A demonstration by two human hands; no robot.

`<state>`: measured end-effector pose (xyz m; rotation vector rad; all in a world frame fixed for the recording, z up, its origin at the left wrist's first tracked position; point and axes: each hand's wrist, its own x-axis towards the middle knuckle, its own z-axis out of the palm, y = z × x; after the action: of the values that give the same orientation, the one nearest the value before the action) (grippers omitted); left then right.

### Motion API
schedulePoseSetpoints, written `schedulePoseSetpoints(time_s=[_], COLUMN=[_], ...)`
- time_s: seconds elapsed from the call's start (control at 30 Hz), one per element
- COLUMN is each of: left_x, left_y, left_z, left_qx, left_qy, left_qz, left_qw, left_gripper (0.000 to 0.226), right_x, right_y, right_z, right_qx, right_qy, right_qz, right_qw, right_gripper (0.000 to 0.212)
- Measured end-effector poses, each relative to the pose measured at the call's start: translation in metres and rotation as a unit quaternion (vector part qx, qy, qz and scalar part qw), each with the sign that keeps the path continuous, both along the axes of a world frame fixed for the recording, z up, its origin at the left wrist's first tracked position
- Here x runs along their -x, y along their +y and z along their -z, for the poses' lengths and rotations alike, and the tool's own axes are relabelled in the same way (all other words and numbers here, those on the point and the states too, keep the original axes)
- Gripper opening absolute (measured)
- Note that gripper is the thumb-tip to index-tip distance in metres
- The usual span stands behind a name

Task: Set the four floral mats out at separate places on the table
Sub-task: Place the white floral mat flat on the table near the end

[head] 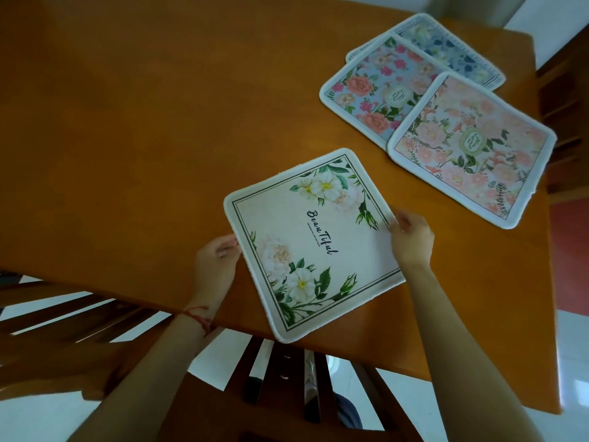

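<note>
A cream mat (314, 244) with white flowers and the word "Beautiful" lies turned at an angle near the table's front edge, one corner hanging over it. My left hand (215, 264) pinches its left edge and my right hand (411, 239) pinches its right edge. Three more mats overlap at the far right: a pink floral mat (471, 148) on top, a blue mat with pink roses (373, 84) partly under it, and a pale mat with dark blue flowers (446, 47) at the back, mostly covered.
The orange-brown wooden table (143, 122) spreads wide to the left and back. Slatted wooden chairs stand below the front edge, one (287, 378) under the mat's corner and one (63, 314) at the left. Another chair (561, 106) stands at the right edge.
</note>
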<state>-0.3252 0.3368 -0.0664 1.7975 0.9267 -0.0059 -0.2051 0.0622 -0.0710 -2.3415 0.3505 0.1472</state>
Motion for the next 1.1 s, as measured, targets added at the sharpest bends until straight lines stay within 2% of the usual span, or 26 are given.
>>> schedulePoseSetpoints(time_s=[0.2,0.33,0.5,0.73,1.1], left_x=[-0.048,-0.076,-0.111,-0.136,-0.124], left_y=[0.016,0.021,0.026,0.026,0.024], left_z=[-0.003,0.001,0.006,0.01,0.013], left_qx=[-0.088,-0.102,-0.126,-0.131,-0.129], left_qy=[-0.039,-0.06,-0.047,-0.025,-0.027], left_qz=[0.104,0.196,0.278,0.327,0.31], left_qw=[0.99,0.973,0.951,0.935,0.941], left_gripper=[0.029,0.03,0.038,0.043,0.04], right_x=[0.035,0.061,0.087,0.11,0.097], right_y=[-0.013,-0.013,-0.01,-0.005,0.0], right_z=[0.005,0.007,0.013,0.013,0.015], right_qx=[-0.012,-0.032,-0.021,-0.035,-0.072], right_qy=[0.0,0.008,0.016,0.03,0.007], right_qz=[0.064,0.11,0.132,0.195,0.178], right_qw=[0.998,0.993,0.991,0.98,0.981], right_gripper=[0.035,0.038,0.037,0.032,0.022])
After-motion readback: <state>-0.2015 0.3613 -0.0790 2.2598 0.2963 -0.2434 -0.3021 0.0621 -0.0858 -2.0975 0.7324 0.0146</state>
